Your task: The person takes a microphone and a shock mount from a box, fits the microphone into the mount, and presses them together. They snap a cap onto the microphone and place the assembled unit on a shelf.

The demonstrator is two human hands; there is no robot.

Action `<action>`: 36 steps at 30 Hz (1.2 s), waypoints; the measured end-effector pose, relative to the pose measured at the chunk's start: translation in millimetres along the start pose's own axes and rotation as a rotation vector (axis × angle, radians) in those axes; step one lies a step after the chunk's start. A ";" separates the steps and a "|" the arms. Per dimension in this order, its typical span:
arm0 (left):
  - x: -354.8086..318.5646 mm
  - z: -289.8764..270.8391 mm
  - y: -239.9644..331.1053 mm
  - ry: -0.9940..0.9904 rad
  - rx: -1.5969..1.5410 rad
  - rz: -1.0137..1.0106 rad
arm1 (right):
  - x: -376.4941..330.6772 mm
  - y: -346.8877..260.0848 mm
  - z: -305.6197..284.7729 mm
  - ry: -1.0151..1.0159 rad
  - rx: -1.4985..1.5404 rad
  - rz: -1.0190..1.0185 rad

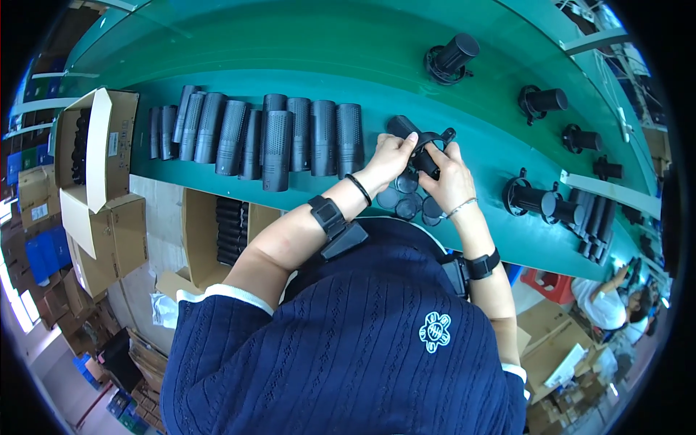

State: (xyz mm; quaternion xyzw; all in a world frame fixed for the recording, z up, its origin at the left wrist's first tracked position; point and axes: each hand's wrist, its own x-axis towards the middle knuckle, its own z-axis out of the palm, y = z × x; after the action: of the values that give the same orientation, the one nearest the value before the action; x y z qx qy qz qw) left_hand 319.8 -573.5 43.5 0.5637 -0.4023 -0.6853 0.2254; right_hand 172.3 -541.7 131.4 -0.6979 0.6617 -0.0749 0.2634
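Head view, with clock directions read from the black ringed fitting [426, 165] as the dial's centre: the piece lies between your two hands, touched by both, above the near side of the green bench [246, 80]. Your left hand [391, 156], at 8 o'clock, is closed with its thumb and fingers gripping the piece; your right hand [452, 180], at 4 o'clock, grips it too, with a finger at the ring. A short black tube [398, 126] projects toward 10 o'clock beside your left thumb; whether it is joined to the fitting cannot be told. Round black caps [407, 206] cluster at 6 to 7 o'clock, just below your hands and near the bench's front edge, with your navy top [341, 326] close beyond. Toward 9 o'clock, a row of black perforated cylinders [278, 148] ends near your left hand, bounding room on that side. Green surface shows between your hands and the ringed assembly [453, 56] at 12 to 1 o'clock, and again toward another ringed assembly [533, 197] at 4 o'clock. Farther out at 4, a pale bar [616, 193] crosses the bench. Well apart at 9 o'clock, an open carton [116, 148] stands beyond the row.
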 end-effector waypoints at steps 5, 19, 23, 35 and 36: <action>-17.7 -4.3 17.2 -0.103 -0.427 -0.254 | -7.5 -0.5 4.5 0.118 -0.045 -0.172; -23.9 -11.9 -17.5 -0.080 -0.613 -0.028 | -12.7 20.1 27.2 0.222 0.188 -0.158; 1.4 -23.0 -5.8 0.080 -0.019 0.278 | -9.7 15.8 22.4 0.209 0.142 -0.198; 15.1 -18.7 73.7 -0.229 -0.255 -0.210 | -0.4 19.3 11.0 0.123 0.021 -0.297; 18.4 -17.9 73.3 -0.218 -0.222 -0.241 | 0.0 18.9 9.7 0.098 -0.022 -0.334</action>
State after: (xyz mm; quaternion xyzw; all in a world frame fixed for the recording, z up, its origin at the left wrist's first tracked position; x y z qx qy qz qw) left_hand 321.5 -635.0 90.9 0.5019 -0.2760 -0.8044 0.1576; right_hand 160.0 -538.8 114.4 -0.7966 0.5493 -0.1443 0.2072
